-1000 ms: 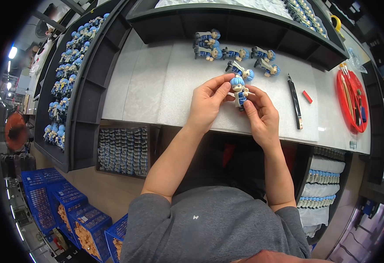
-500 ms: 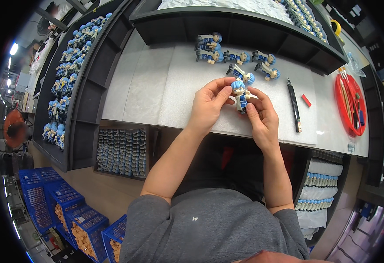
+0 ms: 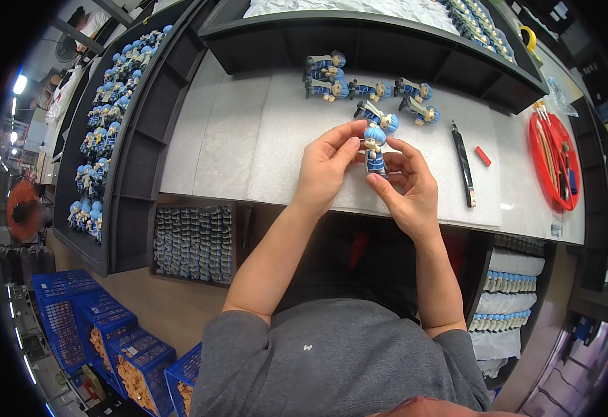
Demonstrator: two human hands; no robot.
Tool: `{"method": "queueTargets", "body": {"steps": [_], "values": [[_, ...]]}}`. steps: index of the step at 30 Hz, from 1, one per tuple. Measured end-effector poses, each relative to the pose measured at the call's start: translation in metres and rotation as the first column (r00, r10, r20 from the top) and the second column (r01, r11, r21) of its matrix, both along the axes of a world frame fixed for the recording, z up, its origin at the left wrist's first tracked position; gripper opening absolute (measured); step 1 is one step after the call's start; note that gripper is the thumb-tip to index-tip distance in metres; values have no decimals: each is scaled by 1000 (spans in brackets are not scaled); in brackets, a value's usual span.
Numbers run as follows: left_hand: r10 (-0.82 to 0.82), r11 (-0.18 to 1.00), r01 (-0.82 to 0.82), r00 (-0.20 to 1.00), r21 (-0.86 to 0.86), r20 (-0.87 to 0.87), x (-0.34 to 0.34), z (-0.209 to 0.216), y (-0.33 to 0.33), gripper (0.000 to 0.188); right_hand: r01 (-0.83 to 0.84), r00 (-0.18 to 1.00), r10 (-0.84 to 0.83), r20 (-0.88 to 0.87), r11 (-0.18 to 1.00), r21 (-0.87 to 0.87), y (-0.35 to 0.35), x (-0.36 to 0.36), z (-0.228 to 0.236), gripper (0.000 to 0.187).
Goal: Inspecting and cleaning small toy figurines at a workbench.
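A small blue-haired figurine [image 3: 375, 149] in a blue and white outfit stands upright between my hands, above the near part of the foam sheet. My left hand [image 3: 328, 163] pinches it at the head and side with thumb and forefinger. Around its lower part and base, my right hand [image 3: 409, 186] closes with thumb in front and fingers behind. Just beyond my hands lies another figurine [image 3: 377, 117] on its side. Several more figurines [image 3: 371, 89] of the same kind lie farther back on the white foam sheet [image 3: 283, 139].
A black tray [image 3: 359, 52] with figurines and white wrap spans the back. Another black tray [image 3: 127, 167] of figurines stands at left. Right of my hands lie a black pen-like tool [image 3: 464, 163], a red block [image 3: 483, 156] and a red dish [image 3: 541, 160] of brushes. Blue crates [image 3: 127, 340] stand lower left.
The figurine has turned in my fingers, so its face now points more to the side. My right thumb has shifted left and lower, toward its base.
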State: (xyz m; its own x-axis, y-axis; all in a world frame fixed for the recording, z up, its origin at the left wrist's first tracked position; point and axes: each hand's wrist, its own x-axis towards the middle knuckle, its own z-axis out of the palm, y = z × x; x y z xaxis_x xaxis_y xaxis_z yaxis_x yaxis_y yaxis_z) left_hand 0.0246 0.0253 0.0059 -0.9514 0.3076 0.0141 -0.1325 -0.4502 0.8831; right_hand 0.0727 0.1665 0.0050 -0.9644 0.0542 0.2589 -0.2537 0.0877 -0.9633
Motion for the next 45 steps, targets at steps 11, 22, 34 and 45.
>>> {"method": "queueTargets", "body": {"steps": [11, 22, 34, 45], "values": [[-4, 1000, 4, 999, -3, -44, -1, -2, 1, 27, 19, 1000, -19, 5, 999, -34, 0, -1, -2, 50], [25, 998, -27, 999, -52, -35, -1, -1, 1, 26, 2, 1000, -2, 0, 1000, 15, 0, 0, 1, 54], [-17, 1000, 17, 1000, -17, -12, 0, 0, -1, 25, 36, 999, -36, -33, 999, 19, 0, 1, -2, 56], [5, 982, -36, 986, -188, -166, 2, -2, 1, 27, 66, 995, -64, -70, 997, 28, 2, 0, -5, 54]]}}
